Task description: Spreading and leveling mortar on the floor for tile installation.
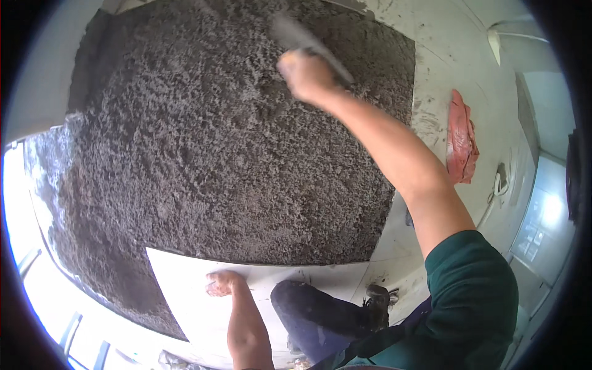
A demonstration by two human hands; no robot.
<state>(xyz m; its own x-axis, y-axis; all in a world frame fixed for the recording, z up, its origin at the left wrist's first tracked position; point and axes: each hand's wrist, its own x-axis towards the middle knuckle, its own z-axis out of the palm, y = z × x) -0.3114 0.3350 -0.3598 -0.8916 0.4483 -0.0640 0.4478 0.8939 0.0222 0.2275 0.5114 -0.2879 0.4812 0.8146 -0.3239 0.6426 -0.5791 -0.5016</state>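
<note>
My right hand (303, 75) grips a trowel (323, 52) by its handle, far out in front of me. The long flat blade is smeared by motion and lies over the far part of a wide bed of grey mortar (222, 166). Coarse and crumbly in most places, the mortar looks smoother at its far right. Close to me, my left hand (222, 283) rests with curled fingers on a white tile (179, 290). Nothing shows in that hand. The tile borders the near side of the mortar.
My bent knee (311, 308) and a dark shoe (377, 305) are over the pale tiles at the near edge. On the pale floor to the right lies a crumpled pinkish-red wrapper (461, 139). A pale wall (43, 74) stands at the far left; bright light falls at the near left.
</note>
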